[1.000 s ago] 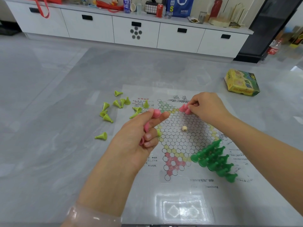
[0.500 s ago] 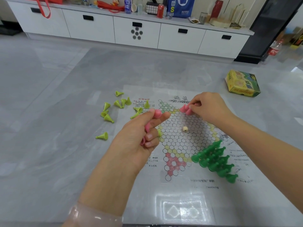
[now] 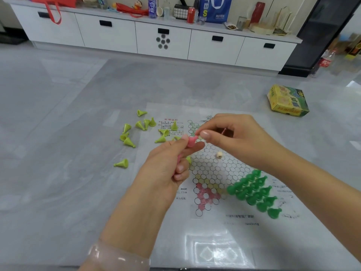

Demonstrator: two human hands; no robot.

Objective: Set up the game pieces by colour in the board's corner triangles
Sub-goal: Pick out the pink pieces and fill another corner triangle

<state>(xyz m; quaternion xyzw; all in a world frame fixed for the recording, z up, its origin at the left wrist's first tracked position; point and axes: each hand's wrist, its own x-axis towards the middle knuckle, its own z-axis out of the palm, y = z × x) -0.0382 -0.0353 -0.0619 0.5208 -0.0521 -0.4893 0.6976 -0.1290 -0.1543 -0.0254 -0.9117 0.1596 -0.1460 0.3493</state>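
A paper hexagon-grid game board (image 3: 213, 169) lies flat on the grey table. My left hand (image 3: 172, 167) hovers over its left side and grips several pink cone pieces (image 3: 191, 141), one sticking out between thumb and forefinger. My right hand (image 3: 232, 133) has its thumb and forefinger tips pinching the top of that same pink piece. Several dark green pieces (image 3: 254, 192) stand packed in the board's lower right triangle. Yellow-green cone pieces (image 3: 140, 125) lie scattered left of the board. The red triangle (image 3: 205, 196) at the near corner holds nothing.
A small beige die (image 3: 219, 155) sits near the board's centre. A yellow and green game box (image 3: 287, 100) lies at the far right of the table. White cabinets (image 3: 162, 36) with clutter on top line the far wall.
My right hand moved left from the board's upper part to meet my left hand, and now pinches the pink piece held there. The pink pieces it held earlier are out of sight.
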